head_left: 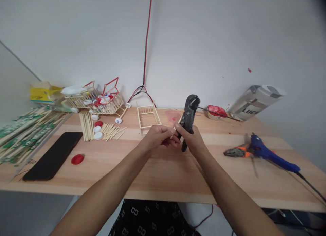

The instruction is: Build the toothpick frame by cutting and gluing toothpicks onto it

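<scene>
My right hand point(193, 140) is wrapped round the handles of black cutting pliers point(189, 112), whose jaws point up over the middle of the wooden table point(163, 174). My left hand point(159, 135) is closed in a pinch on a thin wooden stick point(179, 121) that it holds beside the pliers. The two hands touch. Just behind them a small frame of wooden sticks point(148, 116) lies flat on the table.
Loose sticks point(86, 126) and white and red bottle caps point(97, 128) lie at back left, by stick baskets point(99, 100). A black phone point(52, 155) and red cap point(77, 159) sit left. A blue glue gun point(270, 154) and orange pliers point(236, 151) lie right.
</scene>
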A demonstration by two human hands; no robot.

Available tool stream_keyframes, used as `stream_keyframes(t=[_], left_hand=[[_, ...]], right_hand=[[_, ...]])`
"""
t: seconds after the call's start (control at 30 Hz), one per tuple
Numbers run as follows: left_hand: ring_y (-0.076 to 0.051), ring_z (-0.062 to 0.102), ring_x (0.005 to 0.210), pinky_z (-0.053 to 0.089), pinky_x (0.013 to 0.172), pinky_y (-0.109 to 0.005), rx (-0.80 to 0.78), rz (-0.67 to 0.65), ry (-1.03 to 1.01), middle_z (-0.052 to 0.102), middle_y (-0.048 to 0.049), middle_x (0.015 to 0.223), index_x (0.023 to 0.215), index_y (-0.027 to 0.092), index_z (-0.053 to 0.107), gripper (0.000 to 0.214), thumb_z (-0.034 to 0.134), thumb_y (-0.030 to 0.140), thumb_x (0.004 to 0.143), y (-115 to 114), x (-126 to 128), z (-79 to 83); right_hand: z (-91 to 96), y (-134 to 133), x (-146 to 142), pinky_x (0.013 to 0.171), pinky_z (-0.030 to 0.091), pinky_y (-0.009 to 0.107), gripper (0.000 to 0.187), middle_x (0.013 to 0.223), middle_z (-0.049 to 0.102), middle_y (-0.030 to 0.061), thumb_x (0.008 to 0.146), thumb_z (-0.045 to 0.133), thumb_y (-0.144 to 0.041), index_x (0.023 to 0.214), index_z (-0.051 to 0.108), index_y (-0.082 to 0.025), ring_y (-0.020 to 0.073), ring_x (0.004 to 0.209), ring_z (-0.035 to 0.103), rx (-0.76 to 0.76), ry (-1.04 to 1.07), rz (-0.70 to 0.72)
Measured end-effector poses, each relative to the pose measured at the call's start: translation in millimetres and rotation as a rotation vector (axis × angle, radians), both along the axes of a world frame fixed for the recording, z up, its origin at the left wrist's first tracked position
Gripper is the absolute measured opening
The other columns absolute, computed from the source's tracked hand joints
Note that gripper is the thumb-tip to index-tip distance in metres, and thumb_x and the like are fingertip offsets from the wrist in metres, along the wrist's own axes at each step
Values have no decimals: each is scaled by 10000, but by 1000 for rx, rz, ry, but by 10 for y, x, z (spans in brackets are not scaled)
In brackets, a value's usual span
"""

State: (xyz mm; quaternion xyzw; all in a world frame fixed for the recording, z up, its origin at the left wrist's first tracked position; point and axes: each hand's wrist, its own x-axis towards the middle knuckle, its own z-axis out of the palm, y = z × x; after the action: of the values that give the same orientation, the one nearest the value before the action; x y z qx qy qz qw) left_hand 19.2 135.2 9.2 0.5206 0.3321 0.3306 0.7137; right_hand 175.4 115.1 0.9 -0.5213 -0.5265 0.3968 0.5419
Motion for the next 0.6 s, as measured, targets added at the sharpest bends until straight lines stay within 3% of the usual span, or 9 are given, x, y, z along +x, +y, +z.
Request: stream_keyframes(t=[0.2,0.43,0.6], left_hand=[[-122,660,580,419,524,-192,-29,-37,-7,743,-120,767,822,94,687,387,747,460,708,-10,14,-24],[-148,689,747,478,659,-222,-28,-208,-103,735,-189,968,931,70,714,462,737,486,732,-2,-27,20],[-153,696,791,485,674,-223,13,-254,-31,733,-182,998,1033,84,697,446,702,455,785,9,-79,83]], right_hand=[[12,5,16,483,383,232,403,541,540,-15,749,681,-513,598,542,-166,106,505,492,-29,48,24],[7,33,66,449,360,217,378,542,524,-32,727,721,-462,599,527,-164,86,479,461,-38,203,7],[13,42,95,470,391,223,356,527,562,-10,767,695,-432,587,559,-157,104,491,512,-29,198,40]])
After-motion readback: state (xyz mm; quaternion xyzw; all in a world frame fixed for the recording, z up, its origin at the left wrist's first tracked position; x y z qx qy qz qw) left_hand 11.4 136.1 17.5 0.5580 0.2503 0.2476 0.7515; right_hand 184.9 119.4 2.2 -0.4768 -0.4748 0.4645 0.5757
